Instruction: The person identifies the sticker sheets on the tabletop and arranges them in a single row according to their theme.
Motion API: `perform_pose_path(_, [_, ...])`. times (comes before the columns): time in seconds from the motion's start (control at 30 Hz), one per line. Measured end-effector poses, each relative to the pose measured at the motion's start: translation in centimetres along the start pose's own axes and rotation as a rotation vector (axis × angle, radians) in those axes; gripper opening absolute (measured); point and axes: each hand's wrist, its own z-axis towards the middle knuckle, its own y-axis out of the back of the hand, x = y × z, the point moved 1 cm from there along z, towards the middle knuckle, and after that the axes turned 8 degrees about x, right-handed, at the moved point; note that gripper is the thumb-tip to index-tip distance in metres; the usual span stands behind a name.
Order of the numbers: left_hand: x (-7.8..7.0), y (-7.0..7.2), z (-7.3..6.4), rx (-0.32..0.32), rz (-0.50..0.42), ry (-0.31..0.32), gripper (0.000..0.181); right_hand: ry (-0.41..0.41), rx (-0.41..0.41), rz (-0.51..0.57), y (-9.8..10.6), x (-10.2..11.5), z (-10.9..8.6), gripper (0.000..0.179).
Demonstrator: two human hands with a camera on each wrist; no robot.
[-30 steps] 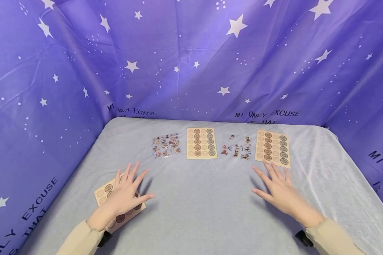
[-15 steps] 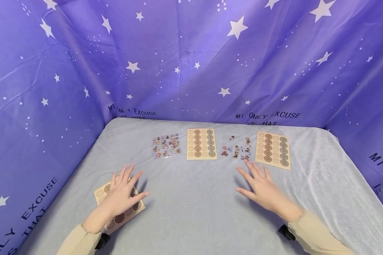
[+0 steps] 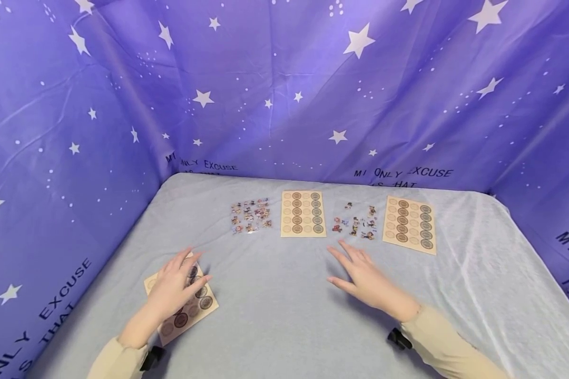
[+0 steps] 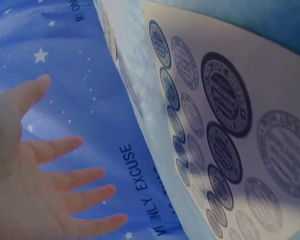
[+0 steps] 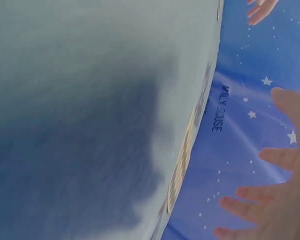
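My left hand (image 3: 170, 289) hovers over a cream sheet of round seal stickers (image 3: 182, 319) that lies at a slant on the left of the table. Its fingers are extended and it holds nothing. Part of that sheet is covered by the hand in the head view; the left wrist view shows its dark and pale printed circles (image 4: 225, 95). To the right of the table's middle, my right hand (image 3: 370, 281) hangs in the air with fingers loosely stretched and nothing in them. Its fingertips are nearest to a clear sheet of small cartoon figure stickers (image 3: 355, 226).
Along the back of the table (image 3: 275, 310) lie another clear cartoon sticker sheet (image 3: 251, 215), an upright cream seal sheet (image 3: 303, 213) and a slightly turned one (image 3: 409, 225) on the right. Purple star-printed cloth (image 3: 246, 68) walls in the back and both sides.
My right hand has swept left, from in front of the rightmost seal sheet to in front of the clear sticker sheet. The left hand has drawn slightly left. The sheets have stayed put.
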Motion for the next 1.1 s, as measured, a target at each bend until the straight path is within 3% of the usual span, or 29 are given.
perform_pose_path(0.37, [1.6, 1.1, -1.1, -0.106, -0.106, -0.005, 0.049, 0.033, 0.037, 0.124, -1.0, 2.3, 2.5, 0.059])
perform_pose_path(0.9, [4.1, 1.8, -3.5, -0.085, -0.195, 0.214, 0.049, 0.115, 0.146, 0.274, -3.5, 5.5, 6.4, 0.049])
perform_pose_path(1.1, [4.9, 1.8, -4.2, -0.088, -0.191, 0.252, 0.048, 0.136, 0.182, 0.285, -4.5, 7.3, 7.6, 0.048])
